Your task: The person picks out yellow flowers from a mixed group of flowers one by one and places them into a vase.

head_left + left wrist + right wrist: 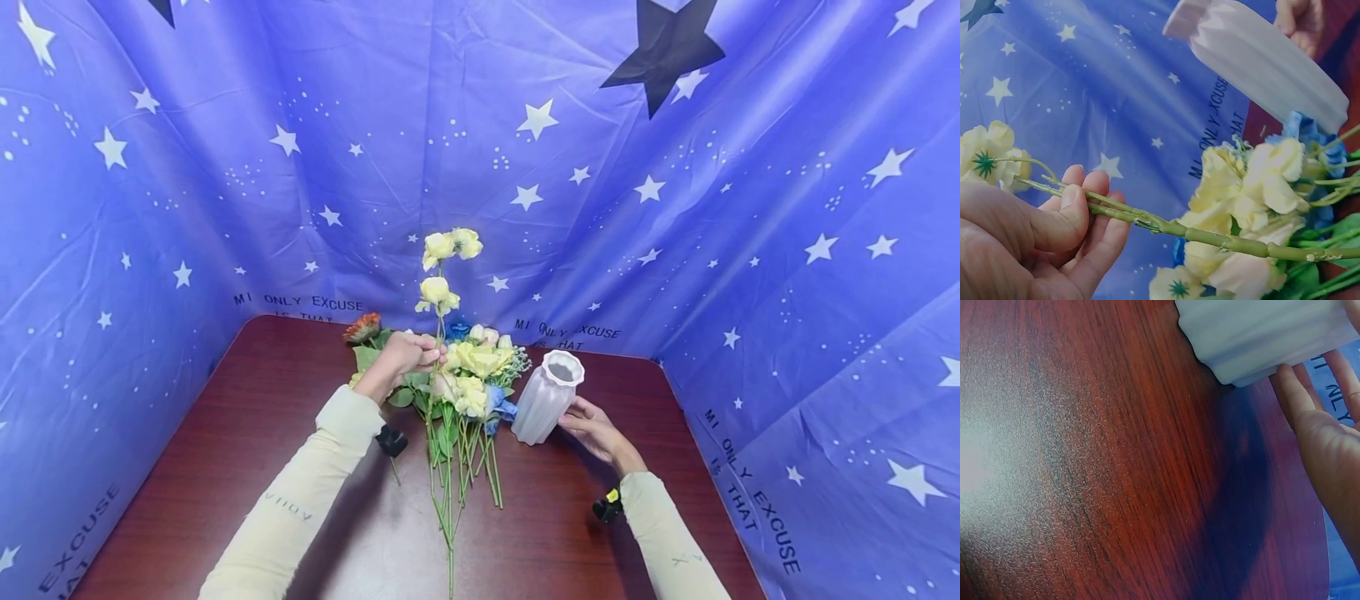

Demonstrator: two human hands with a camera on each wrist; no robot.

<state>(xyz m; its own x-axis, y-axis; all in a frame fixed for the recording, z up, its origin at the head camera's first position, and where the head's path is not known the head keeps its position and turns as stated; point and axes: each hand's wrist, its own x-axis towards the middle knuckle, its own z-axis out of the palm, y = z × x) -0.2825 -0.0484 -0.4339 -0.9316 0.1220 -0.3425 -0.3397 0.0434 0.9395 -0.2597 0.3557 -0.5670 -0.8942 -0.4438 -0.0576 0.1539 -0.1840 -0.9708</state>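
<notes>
In the head view my left hand pinches the green stem of a tall spray of pale yellow flowers between thumb and fingers. Its blooms rise above the hand, and the long stem runs down toward the table's near side. To the right, a pearly white fluted vase with a scalloped rim leans toward my right hand. That hand holds the vase low on its right side, thumb toward me and other fingers partly hidden behind it. In the right wrist view the vase's wavy base edge shows close over the table.
A bunch of artificial flowers, yellow, blue and pale pink, lies between my hands, stems toward me. An orange flower lies beyond my left hand. The dark red wooden table is enclosed by blue star-patterned cloth.
</notes>
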